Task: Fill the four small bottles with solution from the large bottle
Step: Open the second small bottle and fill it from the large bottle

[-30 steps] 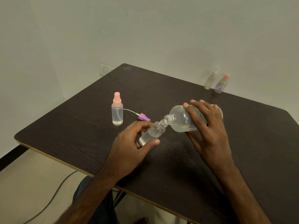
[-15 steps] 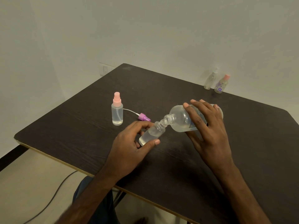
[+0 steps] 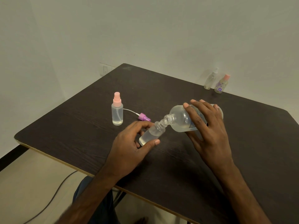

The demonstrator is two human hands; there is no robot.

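Observation:
My right hand grips the large clear bottle, tipped on its side with its open mouth against the neck of a small uncapped bottle. My left hand holds that small bottle tilted, thumb and fingers round its lower part; clear liquid sits in its base. A small bottle with a pink spray cap stands upright to the left. A loose purple spray cap with its white tube lies beside it. Two more small bottles, one clear-capped and one pink-capped with purple flowers, stand at the table's far edge.
The dark wooden table has its front edge close to my body and a corner at the left. A pale wall with a socket stands behind. A grey cable runs across the floor below.

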